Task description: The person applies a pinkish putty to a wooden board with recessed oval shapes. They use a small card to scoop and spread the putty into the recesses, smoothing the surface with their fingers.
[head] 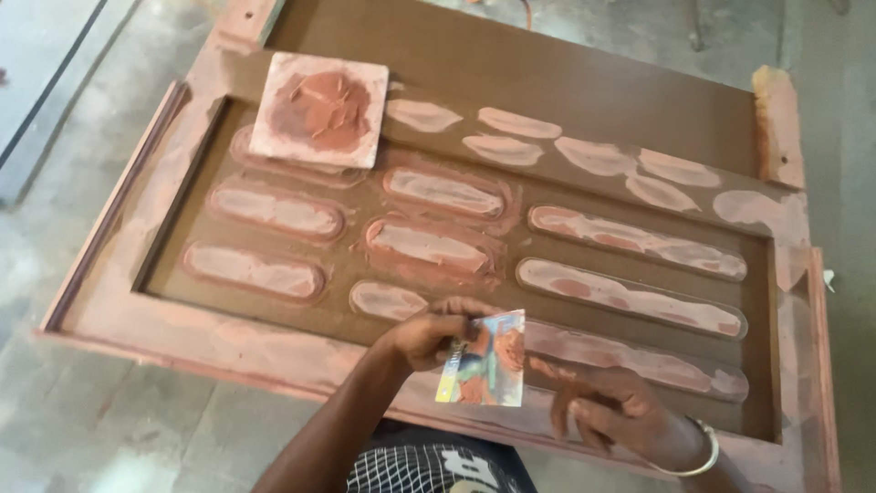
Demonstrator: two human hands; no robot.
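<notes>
- Left hand (pixel 429 333) pinched shut on a small glossy printed card (pixel 484 358) smeared with reddish-brown filler, held upright at the near edge of the brown wooden door panel (pixel 584 87), evidently as a makeshift spreader.
- Right hand (pixel 611 411), silver bangle (pixel 698 456) at the wrist, loosely curled and holding nothing; fingertips (pixel 547 370) pasted red, just beside the card's edge, possibly wiping filler off it, though hard to tell here.
- Beyond both hands, rows of long oval recesses (pixel 630 242) in the panel coated with pale pink filler, so kept flat, face up.
- Towards the far left corner, a square pinkish tile (pixel 319 110) bearing a mound of filler (pixel 319 100), resting on the panel within reach as a palette.
</notes>
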